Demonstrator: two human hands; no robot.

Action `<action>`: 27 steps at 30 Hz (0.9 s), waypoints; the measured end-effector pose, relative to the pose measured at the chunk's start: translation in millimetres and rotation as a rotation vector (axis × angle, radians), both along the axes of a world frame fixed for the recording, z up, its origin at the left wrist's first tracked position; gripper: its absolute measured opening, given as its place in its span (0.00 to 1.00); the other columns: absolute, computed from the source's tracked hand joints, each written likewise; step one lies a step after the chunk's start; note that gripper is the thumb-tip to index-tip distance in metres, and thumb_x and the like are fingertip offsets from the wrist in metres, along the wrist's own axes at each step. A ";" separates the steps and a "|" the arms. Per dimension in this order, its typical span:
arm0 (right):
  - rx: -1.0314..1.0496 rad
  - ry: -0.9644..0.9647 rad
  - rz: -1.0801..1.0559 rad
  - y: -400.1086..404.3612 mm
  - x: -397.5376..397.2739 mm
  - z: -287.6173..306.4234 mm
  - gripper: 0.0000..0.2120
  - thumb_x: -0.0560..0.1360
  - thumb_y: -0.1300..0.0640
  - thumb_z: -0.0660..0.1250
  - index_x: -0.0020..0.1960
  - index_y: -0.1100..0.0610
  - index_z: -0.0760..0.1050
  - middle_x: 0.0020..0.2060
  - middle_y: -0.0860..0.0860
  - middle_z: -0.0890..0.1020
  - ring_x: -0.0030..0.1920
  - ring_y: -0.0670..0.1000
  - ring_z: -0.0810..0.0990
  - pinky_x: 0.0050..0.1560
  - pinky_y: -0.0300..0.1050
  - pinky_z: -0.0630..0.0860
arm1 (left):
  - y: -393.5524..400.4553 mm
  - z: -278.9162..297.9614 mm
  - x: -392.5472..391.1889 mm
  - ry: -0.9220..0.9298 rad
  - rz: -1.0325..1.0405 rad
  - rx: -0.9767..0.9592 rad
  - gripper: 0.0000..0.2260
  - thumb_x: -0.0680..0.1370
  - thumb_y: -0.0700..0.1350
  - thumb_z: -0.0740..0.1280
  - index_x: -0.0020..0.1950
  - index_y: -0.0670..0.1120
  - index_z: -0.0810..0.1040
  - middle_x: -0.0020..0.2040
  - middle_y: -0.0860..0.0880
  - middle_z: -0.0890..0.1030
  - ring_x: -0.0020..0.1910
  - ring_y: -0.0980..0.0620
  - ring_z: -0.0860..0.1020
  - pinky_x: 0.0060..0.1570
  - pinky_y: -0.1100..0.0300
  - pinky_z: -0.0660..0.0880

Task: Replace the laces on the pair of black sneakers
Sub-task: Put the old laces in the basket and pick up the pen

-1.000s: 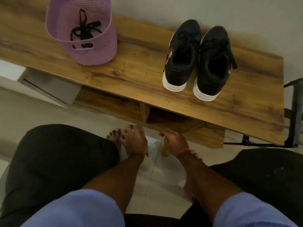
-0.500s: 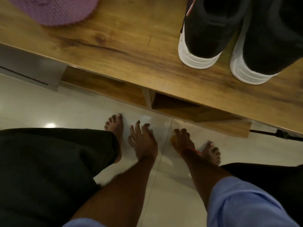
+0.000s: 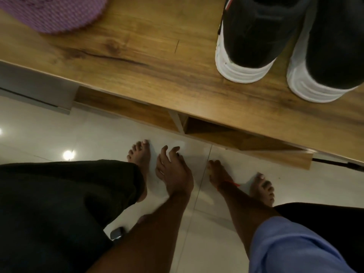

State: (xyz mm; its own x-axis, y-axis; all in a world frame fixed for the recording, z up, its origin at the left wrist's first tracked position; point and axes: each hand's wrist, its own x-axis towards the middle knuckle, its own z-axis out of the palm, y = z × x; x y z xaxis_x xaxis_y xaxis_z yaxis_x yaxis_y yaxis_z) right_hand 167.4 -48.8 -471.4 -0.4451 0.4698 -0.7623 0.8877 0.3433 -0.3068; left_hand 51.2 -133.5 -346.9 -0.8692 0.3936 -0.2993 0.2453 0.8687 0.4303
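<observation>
Little of the job looks done yet, judging from how things lie. Both hands hang low between the person's knees, over the tiled floor and nearer the camera than the tabletop [image 3: 149,62]. The left hand [image 3: 173,172] is loosely open, fingers spread and slightly curled, with nothing in it. The right hand [image 3: 216,174] is seen from the back with its fingers folded down out of sight, so I cannot tell whether it is closed on anything; a red thread circles its wrist. The two black sneakers [image 3: 256,36] stand side by side on the tabletop, up and to the right of both hands and well apart from them, white-soled heels toward the person. Their lace areas are cut off by the top edge of the frame, so whether old laces are out or new ones in cannot be read here. A purple basket [image 3: 55,14] sits far up and to the left of the left hand, only its lower part visible, its contents hidden. With neither hand touching a shoe, reaching up to the sneakers seems to be what comes first, and the unlacing and relacing of both shoes appears to remain.
</observation>
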 end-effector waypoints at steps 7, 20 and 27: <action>-0.341 0.266 -0.432 9.0 -32.2 96.6 0.09 0.81 0.60 0.58 0.53 0.50 0.75 0.41 0.55 0.80 0.34 0.52 0.76 0.31 0.41 0.72 | 8.3 62.4 -20.6 0.059 0.063 -0.010 0.14 0.83 0.44 0.61 0.68 0.49 0.76 0.75 0.44 0.69 0.74 0.41 0.63 0.71 0.48 0.52; -0.519 0.795 -0.053 6.2 -130.5 367.1 0.15 0.83 0.53 0.58 0.67 0.55 0.72 0.48 0.48 0.75 0.41 0.47 0.74 0.40 0.40 0.72 | 15.0 254.7 -119.6 0.387 0.292 0.504 0.09 0.80 0.44 0.63 0.60 0.49 0.74 0.65 0.45 0.71 0.65 0.42 0.67 0.63 0.45 0.61; -0.037 1.287 -0.035 40.0 -225.4 475.0 0.18 0.77 0.59 0.71 0.65 0.52 0.73 0.54 0.45 0.77 0.55 0.48 0.78 0.58 0.47 0.77 | 13.0 280.5 -177.2 0.440 0.280 0.594 0.14 0.79 0.41 0.65 0.64 0.50 0.73 0.70 0.46 0.67 0.68 0.43 0.65 0.66 0.45 0.61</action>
